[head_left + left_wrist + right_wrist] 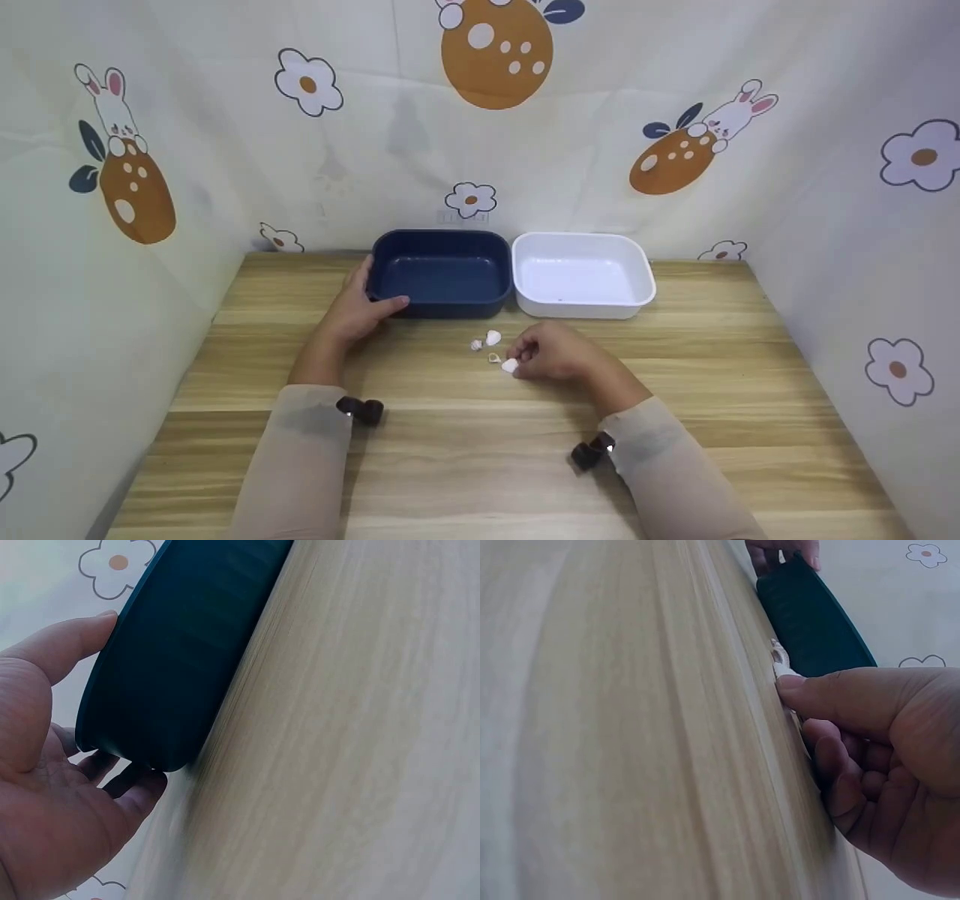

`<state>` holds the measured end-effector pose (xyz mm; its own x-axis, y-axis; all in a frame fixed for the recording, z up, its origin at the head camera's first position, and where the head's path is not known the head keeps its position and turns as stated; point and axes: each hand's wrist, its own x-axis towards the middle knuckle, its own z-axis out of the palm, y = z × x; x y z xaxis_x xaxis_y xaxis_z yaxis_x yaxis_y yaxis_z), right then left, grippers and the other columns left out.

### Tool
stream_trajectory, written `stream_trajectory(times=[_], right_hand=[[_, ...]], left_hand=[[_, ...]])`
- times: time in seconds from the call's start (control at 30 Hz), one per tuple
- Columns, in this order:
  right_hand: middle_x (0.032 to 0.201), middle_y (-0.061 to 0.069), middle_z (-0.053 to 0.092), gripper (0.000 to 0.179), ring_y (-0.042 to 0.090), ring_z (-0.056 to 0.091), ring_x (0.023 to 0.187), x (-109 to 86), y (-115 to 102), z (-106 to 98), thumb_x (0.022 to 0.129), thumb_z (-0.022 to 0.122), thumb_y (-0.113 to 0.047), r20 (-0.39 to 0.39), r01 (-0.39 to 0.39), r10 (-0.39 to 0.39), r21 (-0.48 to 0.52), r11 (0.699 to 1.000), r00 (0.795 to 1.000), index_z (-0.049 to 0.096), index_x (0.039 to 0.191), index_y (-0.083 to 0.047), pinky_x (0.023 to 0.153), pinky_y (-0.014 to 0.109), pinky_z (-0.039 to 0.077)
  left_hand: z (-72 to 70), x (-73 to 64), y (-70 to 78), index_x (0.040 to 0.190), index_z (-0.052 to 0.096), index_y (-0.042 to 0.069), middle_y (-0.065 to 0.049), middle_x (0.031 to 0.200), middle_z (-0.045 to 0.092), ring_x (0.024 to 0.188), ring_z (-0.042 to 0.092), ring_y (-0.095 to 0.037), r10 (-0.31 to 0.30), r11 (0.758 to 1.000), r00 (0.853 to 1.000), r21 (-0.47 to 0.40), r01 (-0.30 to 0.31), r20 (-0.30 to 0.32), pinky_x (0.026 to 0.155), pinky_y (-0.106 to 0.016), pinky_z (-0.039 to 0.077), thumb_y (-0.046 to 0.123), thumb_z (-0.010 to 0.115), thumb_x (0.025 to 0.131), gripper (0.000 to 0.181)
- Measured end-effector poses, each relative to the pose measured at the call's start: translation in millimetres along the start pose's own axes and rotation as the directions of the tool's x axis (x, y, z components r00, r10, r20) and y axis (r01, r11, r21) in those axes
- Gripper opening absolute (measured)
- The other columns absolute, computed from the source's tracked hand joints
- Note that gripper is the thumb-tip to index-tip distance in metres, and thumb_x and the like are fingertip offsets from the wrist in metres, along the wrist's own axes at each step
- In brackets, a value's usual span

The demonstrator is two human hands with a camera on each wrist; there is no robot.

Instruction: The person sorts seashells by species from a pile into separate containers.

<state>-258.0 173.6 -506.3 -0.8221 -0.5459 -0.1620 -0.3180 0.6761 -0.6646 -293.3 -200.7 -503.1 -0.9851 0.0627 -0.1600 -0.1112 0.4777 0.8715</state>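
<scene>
Pinching a white shell [510,366], the right hand [553,351] is narrow; the left hand [355,309], spread wide, grips the navy bin [454,309].

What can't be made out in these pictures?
Right wrist view: part of the white shell is hidden by the right hand, so whether it is pinched or only touched is unclear.
Left wrist view: the inside of the navy basin is hidden by its own wall; the top edge cuts off its far end.
Head view: a pale piece is too small to identify.
</scene>
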Motion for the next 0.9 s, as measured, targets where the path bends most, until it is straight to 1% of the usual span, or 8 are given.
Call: stream_trajectory(times=[0.2, 0.4, 0.47, 0.6, 0.7, 0.9], right_hand=[[0.083, -0.008, 0.072, 0.017, 0.006, 0.062, 0.075, -3.2, -2.4, -2.2, 0.085, 0.087, -0.016, 0.002, -0.003, 0.002, 0.013, 1.000, 1.000, 0.083, 0.101, -0.019, 0.070, 0.023, 0.052], [0.087, -0.006, 0.076, 0.019, 0.008, 0.065, 0.079, -6.0, -5.1, -5.7, 0.084, 0.086, -0.013, -0.001, -0.010, 0.010, 0.036, 0.999, 1.000, 0.083, 0.103, -0.018, 0.074, 0.027, 0.055], [0.088, -0.006, 0.076, 0.021, 0.007, 0.065, 0.080, -6.4, -5.5, -7.0, 0.084, 0.085, -0.012, -0.003, -0.016, 0.016, 0.042, 0.999, 1.000, 0.084, 0.104, -0.018, 0.074, 0.026, 0.055], [0.087, -0.005, 0.075, 0.020, 0.006, 0.063, 0.078, -4.6, -4.4, -9.5, 0.085, 0.082, -0.010, -0.008, 0.016, -0.016, 0.050, 0.999, 1.000, 0.084, 0.104, -0.015, 0.071, 0.021, 0.053], [0.086, -0.004, 0.074, 0.018, 0.005, 0.061, 0.078, -2.4, -4.0, -11.5, 0.086, 0.081, -0.010, -0.025, 0.044, -0.043, 0.052, 0.998, 0.999, 0.083, 0.104, -0.013, 0.070, 0.019, 0.051], [0.091, -0.003, 0.076, 0.022, 0.007, 0.063, 0.081, -0.9, -6.8, -13.3, 0.087, 0.081, -0.012, -0.064, 0.035, -0.029, 0.089, 0.995, 0.998, 0.083, 0.109, -0.014, 0.072, 0.021, 0.053]], left_hand=[[-0.8, -0.3, 0.9, 0.174, 0.003, 0.019, -0.015, 0.182, 0.001, 0.169, 0.005, -0.039, 0.001, 1.000, 1.000, 0.009, -0.001, -0.002, 0.138, -0.058, 0.009, 0.045, 0.081, 0.093, 0.115], [-0.3, 0.5, 0.8, 0.174, 0.004, 0.020, -0.015, 0.182, 0.002, 0.169, 0.005, -0.039, 0.004, 1.000, 1.000, 0.010, -0.004, -0.006, 0.137, -0.058, 0.009, 0.046, 0.081, 0.092, 0.115], [-0.1, 0.7, 0.5, 0.174, 0.005, 0.020, -0.015, 0.182, 0.002, 0.169, 0.005, -0.039, 0.006, 1.000, 1.000, 0.008, -0.006, -0.008, 0.138, -0.058, 0.009, 0.046, 0.081, 0.092, 0.116], [0.1, 0.6, -0.1, 0.174, 0.004, 0.019, -0.015, 0.182, 0.002, 0.169, 0.005, -0.038, 0.012, 1.000, 1.000, 0.012, -0.012, -0.004, 0.138, -0.058, 0.009, 0.046, 0.082, 0.092, 0.116], [0.1, 0.7, -0.5, 0.174, 0.004, 0.020, -0.015, 0.182, 0.001, 0.169, 0.004, -0.038, 0.009, 1.000, 1.000, 0.020, -0.009, -0.001, 0.137, -0.058, 0.010, 0.048, 0.082, 0.091, 0.117], [0.2, 1.7, -1.7, 0.174, 0.005, 0.020, -0.015, 0.182, 0.002, 0.169, 0.005, -0.038, 0.012, 1.000, 1.000, 0.023, -0.012, -0.006, 0.138, -0.058, 0.010, 0.047, 0.081, 0.092, 0.116]])
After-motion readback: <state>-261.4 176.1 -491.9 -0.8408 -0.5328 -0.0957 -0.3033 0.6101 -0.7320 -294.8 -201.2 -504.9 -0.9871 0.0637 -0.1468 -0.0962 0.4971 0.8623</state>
